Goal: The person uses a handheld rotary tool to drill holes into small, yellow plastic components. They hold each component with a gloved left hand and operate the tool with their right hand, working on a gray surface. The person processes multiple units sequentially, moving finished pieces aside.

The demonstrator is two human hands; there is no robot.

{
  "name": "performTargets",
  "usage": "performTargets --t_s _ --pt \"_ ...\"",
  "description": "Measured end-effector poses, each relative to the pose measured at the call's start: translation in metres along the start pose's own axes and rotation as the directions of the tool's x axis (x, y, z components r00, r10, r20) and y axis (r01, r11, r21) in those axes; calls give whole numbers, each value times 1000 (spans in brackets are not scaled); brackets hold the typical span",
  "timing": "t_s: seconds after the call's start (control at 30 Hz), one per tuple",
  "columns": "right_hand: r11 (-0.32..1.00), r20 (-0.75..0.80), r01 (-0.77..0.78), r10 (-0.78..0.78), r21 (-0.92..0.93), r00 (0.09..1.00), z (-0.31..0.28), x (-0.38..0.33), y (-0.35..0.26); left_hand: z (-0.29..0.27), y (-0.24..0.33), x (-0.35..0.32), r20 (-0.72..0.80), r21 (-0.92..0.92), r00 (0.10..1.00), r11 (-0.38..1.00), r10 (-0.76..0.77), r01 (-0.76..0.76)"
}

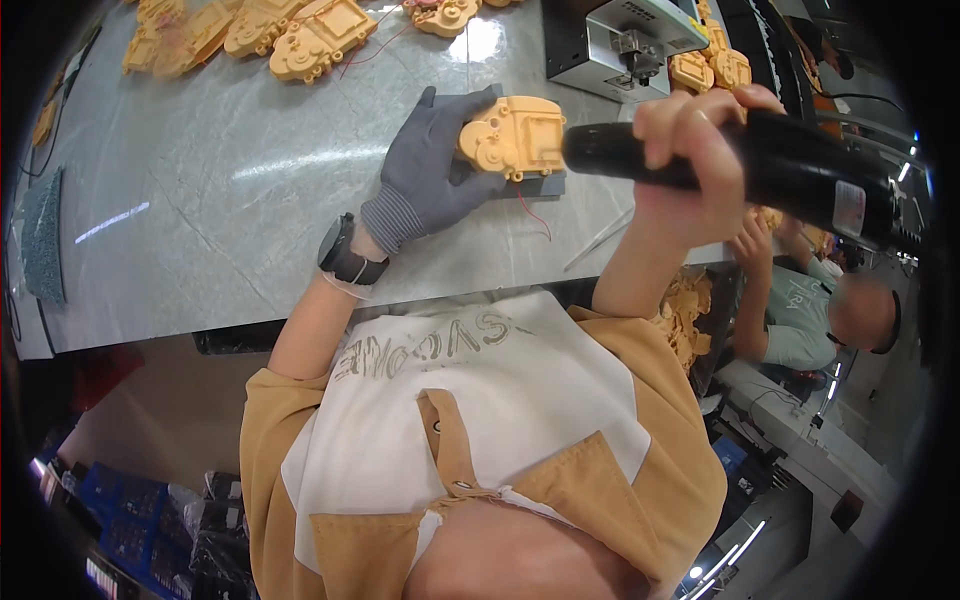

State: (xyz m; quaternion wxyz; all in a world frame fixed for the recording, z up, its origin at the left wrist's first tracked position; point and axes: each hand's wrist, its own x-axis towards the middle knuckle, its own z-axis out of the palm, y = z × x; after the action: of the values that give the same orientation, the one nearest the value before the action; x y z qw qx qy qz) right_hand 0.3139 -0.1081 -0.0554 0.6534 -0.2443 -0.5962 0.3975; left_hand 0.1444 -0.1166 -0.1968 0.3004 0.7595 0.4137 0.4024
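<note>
My left hand (430, 165), in a dark grey glove, grips the left side of a yellow-orange plastic housing (525, 130) with round gear-like shapes on it. The housing rests on a dark block (545, 186), and a thin red wire (537, 218) hangs from it onto the table. Wrapped in the bare fingers of my right hand (700, 165) is a black electric screwdriver (815, 170). Its narrower end reaches the housing's right edge in this view; whether it touches I cannot tell, and its bit is not visible.
More yellow-orange housings (320, 40) lie along the far edge of the grey table (200, 240). A grey-and-black machine (625, 50) stands behind my right hand. At the right a co-worker in a light green shirt (800, 315) sits near orange parts (685, 315). A blue-green pad (42, 235) lies far left.
</note>
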Motion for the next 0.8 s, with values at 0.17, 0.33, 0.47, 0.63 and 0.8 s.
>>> performTargets --t_s 0.17,0.33,0.47,0.63,0.8 --pt "998 -55 -46 48 36 997 3 12 20 -4 1 -1 35 -13 999 999 -34 35" --pt "996 -114 -71 76 46 991 22 24 31 -6 9 -2 28 25 999 999 -23 22" --pt "996 -127 -65 73 64 989 30 27 33 -7 11 -3 44 31 998 999 -41 40" --pt "997 -146 -76 73 -9 987 31 29 36 0 5 -2 -24 40 999 999 -22 23" --pt "996 -148 -85 79 -36 986 34 30 42 -2 5 0 -36 0 999 1000 -17 17"
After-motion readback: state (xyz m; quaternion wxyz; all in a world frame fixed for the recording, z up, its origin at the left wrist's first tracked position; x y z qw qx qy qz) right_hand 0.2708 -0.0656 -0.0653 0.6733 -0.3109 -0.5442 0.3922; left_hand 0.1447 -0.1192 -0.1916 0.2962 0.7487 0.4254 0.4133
